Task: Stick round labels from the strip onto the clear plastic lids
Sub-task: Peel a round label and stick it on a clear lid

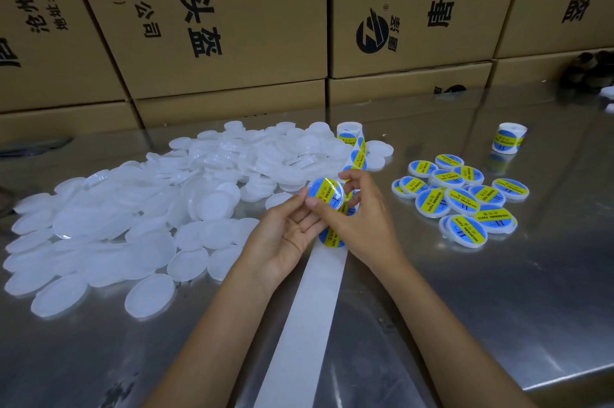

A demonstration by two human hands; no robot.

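Between the two hands, raised just above the table point(498, 308), sits a clear lid point(324, 196) already bearing a round blue label with a yellow band. Left hand point(287, 235), palm up, pinches the lid's near-left edge with curled fingers point(307, 201). Right hand point(360, 218) grips the lid from the right, thumb against its lower edge and fingers curled over the far side.

Beneath the hands runs the label strip point(305, 318), a white backing band lying flat on the table toward the viewer; its near part is bare, and more blue-and-yellow labels show on it just under and beyond the hands. The strip leads back to an upright label roll point(349, 132). A second roll point(508, 138) stands well apart to the right.

Left of the strip spreads a large heap of unlabelled lids point(149, 208), many overlapping. Right of the hands lies a smaller cluster of labelled lids point(461, 198), label sides up, several touching or overlapping.

Stacked cardboard boxes point(216, 25) printed with black characters line the far edge of the reflective metal table.
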